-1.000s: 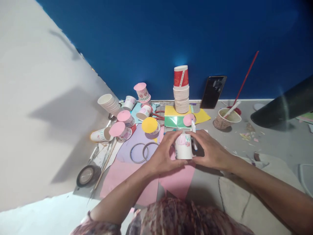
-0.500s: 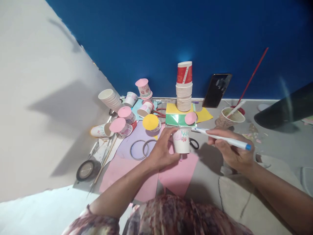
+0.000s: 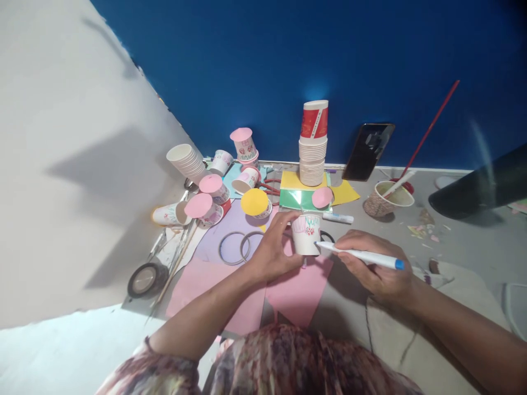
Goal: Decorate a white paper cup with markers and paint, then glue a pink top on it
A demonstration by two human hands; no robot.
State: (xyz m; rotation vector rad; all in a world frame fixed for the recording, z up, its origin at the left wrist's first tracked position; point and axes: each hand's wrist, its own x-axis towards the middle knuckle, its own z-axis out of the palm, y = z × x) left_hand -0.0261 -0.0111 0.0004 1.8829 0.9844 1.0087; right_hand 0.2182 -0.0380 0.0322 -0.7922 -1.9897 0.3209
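Observation:
Between the thumb and fingers of my left hand (image 3: 274,249) is a small white paper cup (image 3: 303,241), gripped at its left side. Pink, green and red drawings decorate its upper part. My right hand (image 3: 376,263) is closed round a white marker pen (image 3: 366,255) with a blue end; its tip is at the cup's lower right side, though I cannot tell if it touches. Behind the cup show the black handles of scissors (image 3: 328,236). A marker cap or second white pen (image 3: 337,218) lies just beyond. Pink paper sheets (image 3: 300,291) spread beneath.
Decorated cups with pink and yellow paper discs (image 3: 255,203) stand at the left. A tall stack of paper cups (image 3: 313,148) rises by the blue wall. A phone (image 3: 368,152) leans there too. Black tape (image 3: 144,280) lies front left; a patterned cup (image 3: 387,198) holds sticks at the right.
My right hand has moved left and down, bringing the pen's tip from beside the cup's rim to its lower right side. My left hand keeps its grip on the cup.

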